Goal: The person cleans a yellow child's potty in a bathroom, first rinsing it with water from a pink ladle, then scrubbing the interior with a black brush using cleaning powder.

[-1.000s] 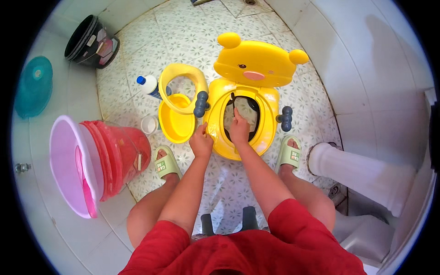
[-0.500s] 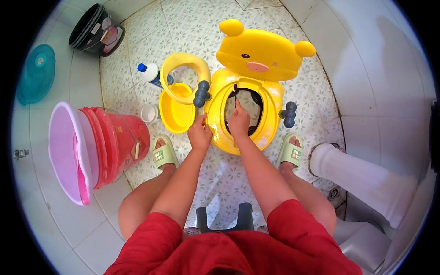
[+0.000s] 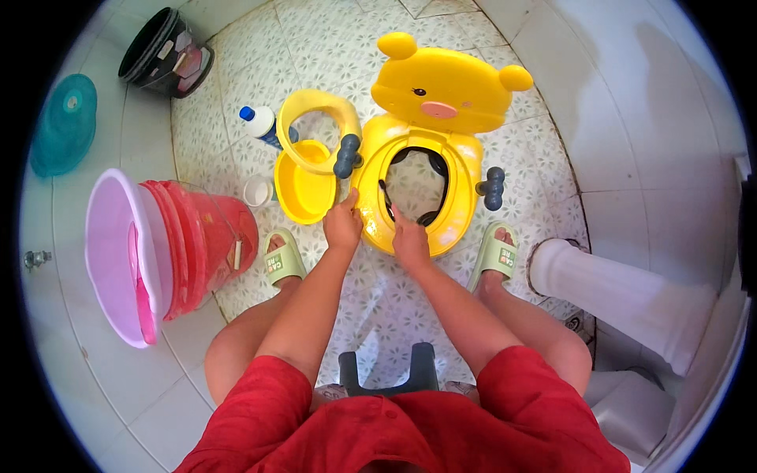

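Left hand (image 3: 344, 225) on potty (image 3: 461, 193) rim, likely steadying it, grip unclear from here; right hand (image 3: 412, 241) pinches black stick (image 3: 385, 194); lid (image 3: 445, 88) tipped back, probably for access.

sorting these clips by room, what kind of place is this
Most likely a bathroom: a yellow child's potty stands on the tiled floor, with a white pedestal by the right-hand wall.

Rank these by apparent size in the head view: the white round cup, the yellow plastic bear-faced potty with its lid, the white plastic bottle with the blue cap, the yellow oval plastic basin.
1. Yellow bear-faced potty
2. Yellow oval basin
3. White blue-capped bottle, partly hidden
4. White round cup
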### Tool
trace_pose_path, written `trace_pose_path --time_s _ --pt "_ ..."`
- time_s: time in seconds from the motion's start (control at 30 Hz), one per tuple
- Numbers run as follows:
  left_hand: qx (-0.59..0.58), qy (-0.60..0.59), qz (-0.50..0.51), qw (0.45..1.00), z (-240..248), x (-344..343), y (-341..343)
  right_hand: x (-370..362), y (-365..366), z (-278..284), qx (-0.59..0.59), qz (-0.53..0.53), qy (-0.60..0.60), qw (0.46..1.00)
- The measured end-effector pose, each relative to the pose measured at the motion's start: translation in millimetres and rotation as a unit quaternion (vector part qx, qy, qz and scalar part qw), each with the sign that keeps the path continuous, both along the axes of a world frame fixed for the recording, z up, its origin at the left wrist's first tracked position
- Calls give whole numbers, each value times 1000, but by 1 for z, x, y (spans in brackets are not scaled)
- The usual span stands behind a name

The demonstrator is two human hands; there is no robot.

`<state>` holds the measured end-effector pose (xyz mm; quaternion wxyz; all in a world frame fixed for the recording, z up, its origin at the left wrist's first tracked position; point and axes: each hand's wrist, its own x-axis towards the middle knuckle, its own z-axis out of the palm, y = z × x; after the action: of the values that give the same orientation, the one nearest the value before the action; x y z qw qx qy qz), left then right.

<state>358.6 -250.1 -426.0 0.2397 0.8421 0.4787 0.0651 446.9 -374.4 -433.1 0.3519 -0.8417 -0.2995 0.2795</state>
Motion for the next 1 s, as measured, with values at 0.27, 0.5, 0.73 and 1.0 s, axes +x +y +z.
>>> trace_pose_path --time_s 0.27,0.5,0.73,1.0 --pt "-39 -22 -14 999 -2 3 0 53 42 -3 16 -105 -18 994" --pt "-27 -20 -2 999 0 -4 1 26 -18 -8 -37 104 -25 994" --pt "-58 -21 -1 998 1 5 -2 33 -37 -4 47 117 -52 991" --pt "-71 -26 5 997 -2 -3 1 50 32 19 70 -45 -116 990"
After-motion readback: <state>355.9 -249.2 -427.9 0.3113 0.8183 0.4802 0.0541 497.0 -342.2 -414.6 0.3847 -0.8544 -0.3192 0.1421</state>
